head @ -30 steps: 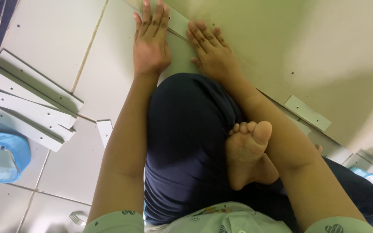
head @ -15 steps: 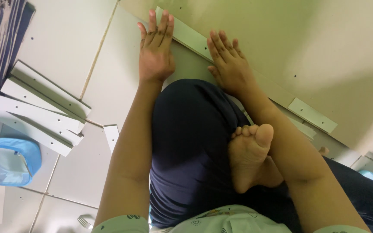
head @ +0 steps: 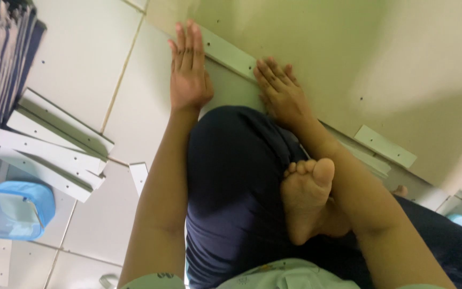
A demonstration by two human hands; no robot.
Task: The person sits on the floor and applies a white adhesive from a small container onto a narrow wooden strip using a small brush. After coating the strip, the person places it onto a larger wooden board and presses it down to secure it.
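I sit cross-legged on a tiled floor, a dark-trousered knee and a bare foot [head: 308,198] in front of me. My left hand [head: 188,72] lies flat, fingers together, on a narrow white board strip [head: 231,53] that runs along the edge of a large pale panel [head: 348,48]. My right hand [head: 282,93] rests palm down beside it, fingers spread on the same strip and panel edge. Neither hand grips anything.
A stack of white drilled boards [head: 54,142] lies at the left, a small white piece [head: 139,175] near my left forearm. A blue plastic container [head: 12,208] sits at lower left. Another short white strip [head: 385,145] lies on the panel to the right.
Both hands have slid slightly down and left along the strip in the view; the camera has shifted, showing more of the panel above them.
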